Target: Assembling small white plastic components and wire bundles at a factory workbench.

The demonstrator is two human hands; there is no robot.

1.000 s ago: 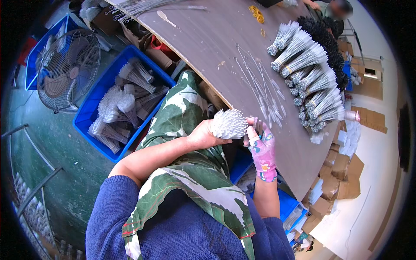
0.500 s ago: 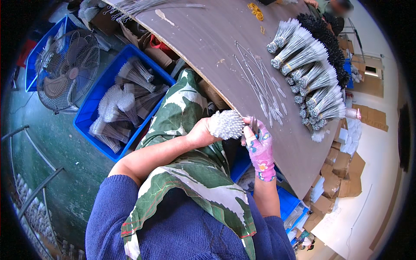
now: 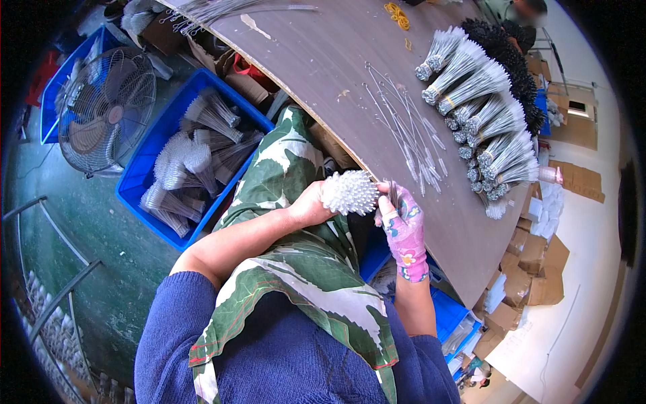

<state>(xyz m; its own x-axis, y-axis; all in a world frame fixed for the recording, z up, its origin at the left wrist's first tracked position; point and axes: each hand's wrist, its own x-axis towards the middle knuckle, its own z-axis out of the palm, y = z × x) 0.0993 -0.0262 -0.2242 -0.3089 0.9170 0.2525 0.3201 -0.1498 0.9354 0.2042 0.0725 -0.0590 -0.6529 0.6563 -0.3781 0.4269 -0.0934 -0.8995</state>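
Note:
My left hand (image 3: pixel 311 205), bare, is closed round a bundle of wire brushes (image 3: pixel 349 193), whose white bristle tips face up in a rounded cluster. Close beside its right side is my right hand (image 3: pixel 402 225), in a pink flowered glove with bare fingertips. Its thumb and fingers pinch some thin, dark grey pieces that I cannot make out; the fingers partly hide them. Both hands are over my lap at the table's edge. On the brown table (image 3: pixel 323 74), loose thin wire brushes (image 3: pixel 410 135) lie scattered beyond my right hand.
Tied bundles of white brushes (image 3: pixel 474 81) are heaped at the table's right, with black brushes (image 3: pixel 501 57) behind. Yellow bands (image 3: pixel 397 16) lie at the far edge. A blue crate (image 3: pixel 128 195) of brush bundles and a fan (image 3: pixel 108 111) stand left. Cardboard boxes (image 3: pixel 518 283) are at right.
The brush bundle has shifted very slightly left with my left hand. My right hand keeps its pinch beside it; little else differs.

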